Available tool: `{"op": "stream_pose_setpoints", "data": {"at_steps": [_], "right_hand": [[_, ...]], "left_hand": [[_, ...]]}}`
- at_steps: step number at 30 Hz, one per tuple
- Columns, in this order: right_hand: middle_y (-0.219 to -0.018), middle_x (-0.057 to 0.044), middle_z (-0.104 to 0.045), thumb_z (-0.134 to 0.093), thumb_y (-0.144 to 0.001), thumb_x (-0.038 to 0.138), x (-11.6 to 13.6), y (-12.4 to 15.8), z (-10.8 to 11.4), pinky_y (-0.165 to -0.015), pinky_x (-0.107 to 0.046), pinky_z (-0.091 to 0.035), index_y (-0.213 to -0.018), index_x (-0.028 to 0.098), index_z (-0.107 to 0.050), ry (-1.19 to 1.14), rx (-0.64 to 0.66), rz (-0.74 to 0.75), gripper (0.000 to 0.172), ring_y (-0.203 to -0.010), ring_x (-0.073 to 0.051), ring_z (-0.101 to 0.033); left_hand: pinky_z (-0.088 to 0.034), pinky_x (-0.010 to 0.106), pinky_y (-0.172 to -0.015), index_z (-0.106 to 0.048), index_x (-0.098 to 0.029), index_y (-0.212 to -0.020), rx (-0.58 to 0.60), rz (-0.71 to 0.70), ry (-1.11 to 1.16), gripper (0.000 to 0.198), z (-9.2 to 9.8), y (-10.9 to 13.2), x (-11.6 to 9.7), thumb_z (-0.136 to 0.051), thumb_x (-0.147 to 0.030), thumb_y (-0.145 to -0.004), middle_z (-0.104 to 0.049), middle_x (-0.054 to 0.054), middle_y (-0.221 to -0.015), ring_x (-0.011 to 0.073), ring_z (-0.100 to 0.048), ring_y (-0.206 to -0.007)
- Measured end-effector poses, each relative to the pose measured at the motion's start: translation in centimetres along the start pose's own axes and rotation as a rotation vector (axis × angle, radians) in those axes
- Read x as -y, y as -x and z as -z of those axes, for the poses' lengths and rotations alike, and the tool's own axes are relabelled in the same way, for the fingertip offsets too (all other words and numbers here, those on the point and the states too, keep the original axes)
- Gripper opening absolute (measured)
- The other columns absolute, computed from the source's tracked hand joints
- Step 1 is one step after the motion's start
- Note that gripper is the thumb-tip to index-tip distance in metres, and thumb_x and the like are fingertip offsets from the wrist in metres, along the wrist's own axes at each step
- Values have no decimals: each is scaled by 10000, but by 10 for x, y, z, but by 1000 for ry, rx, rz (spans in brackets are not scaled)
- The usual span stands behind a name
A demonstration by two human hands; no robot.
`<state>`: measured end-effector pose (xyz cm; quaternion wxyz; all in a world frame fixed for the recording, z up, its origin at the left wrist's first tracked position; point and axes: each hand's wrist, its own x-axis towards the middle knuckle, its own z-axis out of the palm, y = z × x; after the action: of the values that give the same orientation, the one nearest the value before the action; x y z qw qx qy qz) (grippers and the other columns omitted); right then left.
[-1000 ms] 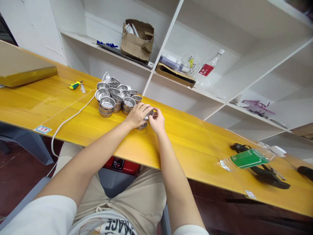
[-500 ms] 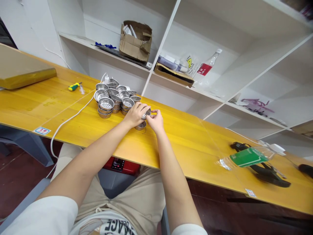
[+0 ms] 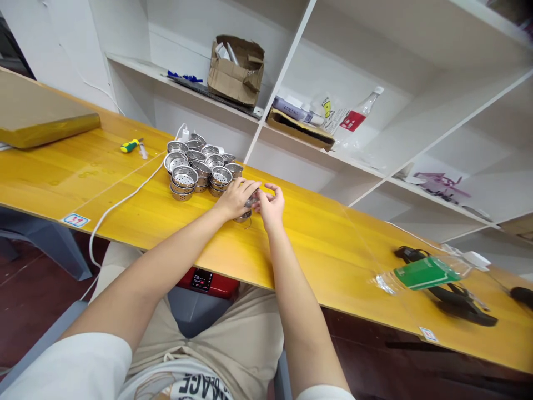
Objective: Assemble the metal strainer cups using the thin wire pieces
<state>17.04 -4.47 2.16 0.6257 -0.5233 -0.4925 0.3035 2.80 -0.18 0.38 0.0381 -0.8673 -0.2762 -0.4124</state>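
A small perforated steel cup [image 3: 250,202] is held between my hands above the table. My left hand [image 3: 236,199] is closed over its left side, hiding much of it. My right hand [image 3: 271,206] meets the cup from the right, thumb and some fingertips against it, with a finger raised off. Directly below, another perforated steel cup [image 3: 243,216] stands on the table, partly covered by my left hand. Left of my hands are several stacks of similar cups [image 3: 185,176], most of them facing open side up.
A yellow-green screwdriver [image 3: 130,146] and a white cable [image 3: 125,201] lie on the yellow table [image 3: 316,250] to the left. A green-labelled bottle [image 3: 428,272] lies on its side at the right, by a black strap-like object [image 3: 462,305]. White shelves [image 3: 325,150] stand behind.
My right hand's fingers have loosened and lifted somewhat from the cup. My left hand stays over it. The view has shifted slightly.
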Motion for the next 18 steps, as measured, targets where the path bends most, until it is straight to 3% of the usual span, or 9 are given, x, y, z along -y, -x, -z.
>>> {"op": "stream_pose_setpoints", "data": {"at_steps": [6, 10, 15, 18], "right_hand": [[-730, 30, -699, -730, -749, 389, -3, 0, -1, -420, -207, -429, -945, 231, -506, 18, 21, 56, 337, -478, -122, -612], [-736, 20, -697, -680, -795, 416, -7, -1, 2, -439, -231, -427, -939, 232, -533, 125, 29, 61, 276, -474, -134, -596], [-832, -15, -703, -667, -818, 339, -8, -1, 9, -738, -316, -524, -1008, 221, -623, 554, -93, 375, 229, -712, -182, -646], [-969, -71, -702, -635, -857, 327, -6, -1, 14, -795, -336, -510, -1000, 219, -702, 747, -160, 510, 192, -841, -211, -649]], "left_hand": [[-449, 487, -1094, -476, -130, -1467, -18, -116, 61, 631, -5, 0, 1, -629, -184, -858, -597, 158, -1346, 322, -496, -1200], [-458, 493, -1085, -481, -142, -1460, 9, -113, 66, 636, -3, 0, 0, -642, -181, -846, -598, 155, -1332, 327, -503, -1200], [-457, 518, -1092, -468, -143, -1462, 12, -139, 85, 670, -2, -1, 0, -669, -192, -824, -611, 156, -1335, 332, -533, -1193], [-464, 514, -1093, -448, -156, -1469, 3, -143, 113, 681, -2, -2, -1, -668, -186, -824, -616, 145, -1356, 321, -548, -1189]]}}
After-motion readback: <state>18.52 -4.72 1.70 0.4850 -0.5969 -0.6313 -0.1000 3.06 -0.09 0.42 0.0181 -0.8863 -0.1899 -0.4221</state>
